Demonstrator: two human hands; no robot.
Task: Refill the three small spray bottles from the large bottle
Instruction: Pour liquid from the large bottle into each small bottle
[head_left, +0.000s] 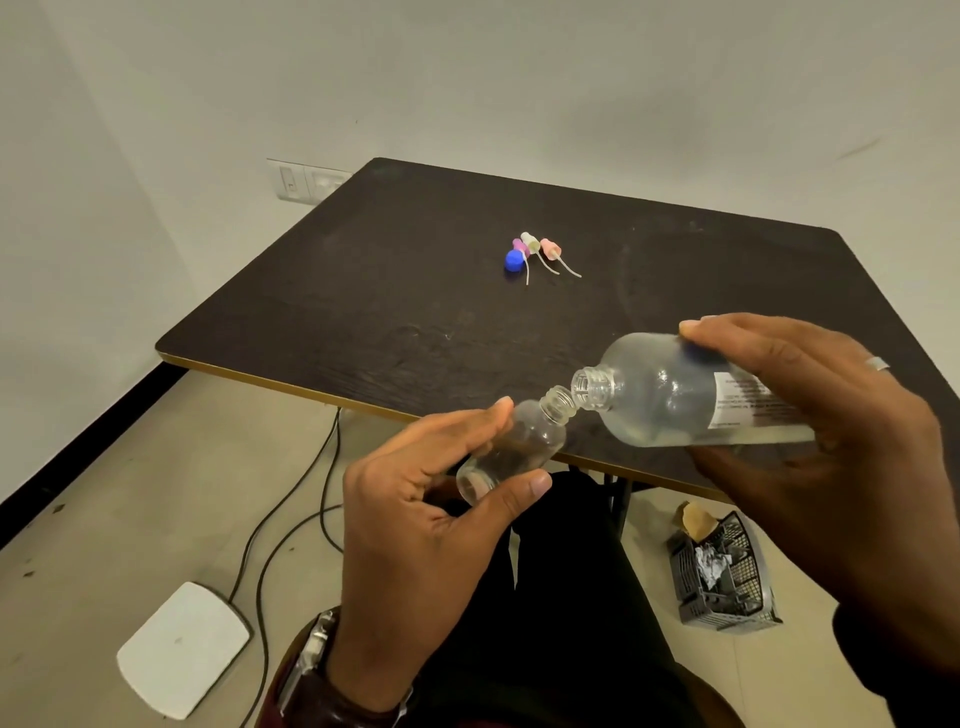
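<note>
Left hand (415, 499) is gripping clear small bottle (514, 447), tilted; right hand (831, 431) is gripping labelled large bottle (675, 395), necks touching.

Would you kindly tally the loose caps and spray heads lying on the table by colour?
Blue cap: 1
Purple spray head: 1
Pale yellow-white spray head: 1
Pink spray head: 1
Total on the table: 4
</note>
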